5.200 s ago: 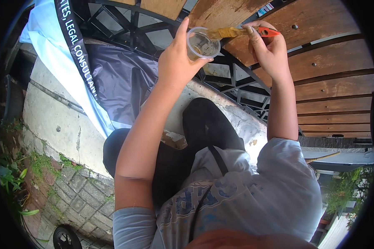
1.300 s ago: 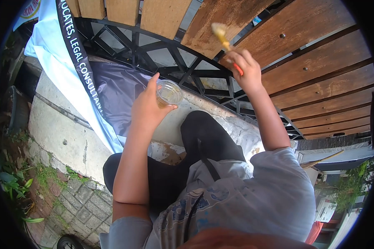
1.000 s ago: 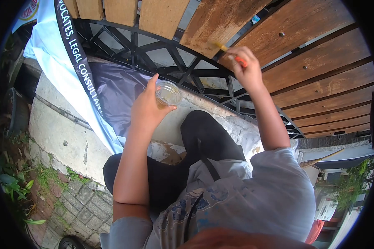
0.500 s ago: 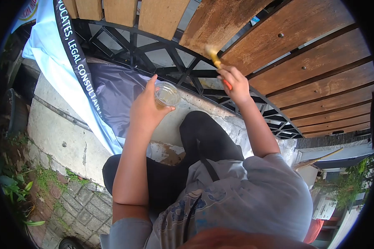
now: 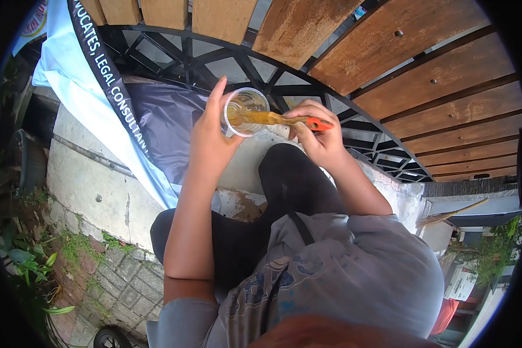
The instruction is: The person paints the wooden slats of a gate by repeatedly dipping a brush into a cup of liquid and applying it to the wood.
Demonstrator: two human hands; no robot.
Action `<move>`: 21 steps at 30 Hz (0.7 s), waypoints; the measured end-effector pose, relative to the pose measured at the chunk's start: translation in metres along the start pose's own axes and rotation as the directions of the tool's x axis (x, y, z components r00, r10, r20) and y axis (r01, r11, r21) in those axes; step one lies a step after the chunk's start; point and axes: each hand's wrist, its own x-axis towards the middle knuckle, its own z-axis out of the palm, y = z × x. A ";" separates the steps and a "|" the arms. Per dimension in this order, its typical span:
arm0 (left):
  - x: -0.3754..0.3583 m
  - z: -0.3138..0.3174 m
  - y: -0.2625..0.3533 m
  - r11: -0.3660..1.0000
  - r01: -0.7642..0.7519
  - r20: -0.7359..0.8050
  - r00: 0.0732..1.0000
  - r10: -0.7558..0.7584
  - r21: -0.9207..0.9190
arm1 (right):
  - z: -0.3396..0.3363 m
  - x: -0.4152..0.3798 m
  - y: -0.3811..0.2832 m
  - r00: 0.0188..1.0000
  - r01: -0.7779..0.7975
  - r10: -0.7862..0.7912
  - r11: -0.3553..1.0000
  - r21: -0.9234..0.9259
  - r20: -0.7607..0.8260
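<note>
My left hand (image 5: pixel 210 130) is wrapped round a clear plastic cup (image 5: pixel 250 100), tilted so that its mouth faces right. Some yellowish-brown liquid shows inside it. Between the fingers of my right hand (image 5: pixel 321 134) is a paintbrush (image 5: pixel 272 119) with an orange-red handle end. Its bristles are within the mouth of the cup. Beyond both hands are wooden slats (image 5: pixel 307 29), some pale and some darker brown with a patchy surface, fixed over a black metal lattice frame (image 5: pixel 238 64).
A banner with white lettering (image 5: pixel 113 95) drapes over the concrete ledge (image 5: pixel 90 174) on the left. Below lie paving blocks (image 5: pixel 124 278) and green plants (image 5: pixel 26 261). A broom (image 5: pixel 455 211) is at the right. My knees are under my hands.
My right hand has brought the paintbrush down and left from the brown slat into the cup. The cup has tipped towards the brush, still in my left hand.
</note>
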 end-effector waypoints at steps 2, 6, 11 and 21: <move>-0.001 0.003 0.000 1.000 -0.014 0.016 1.000 0.014 -0.001 | 0.014 0.000 0.006 0.999 -0.050 0.050 0.999 0.008 -0.005; 0.000 0.002 -0.004 0.998 -0.032 0.052 0.998 0.029 0.054 | 0.021 0.003 0.011 0.992 -0.116 0.118 0.992 -0.047 0.042; 0.007 0.012 -0.013 1.000 -0.007 -0.018 1.000 0.007 0.022 | -0.007 0.006 0.006 0.977 -0.115 0.154 0.964 0.239 -0.150; 0.036 0.047 -0.013 0.993 -0.121 -0.067 0.990 0.121 0.017 | -0.058 0.032 -0.014 0.989 -0.072 0.030 0.952 -0.296 -0.144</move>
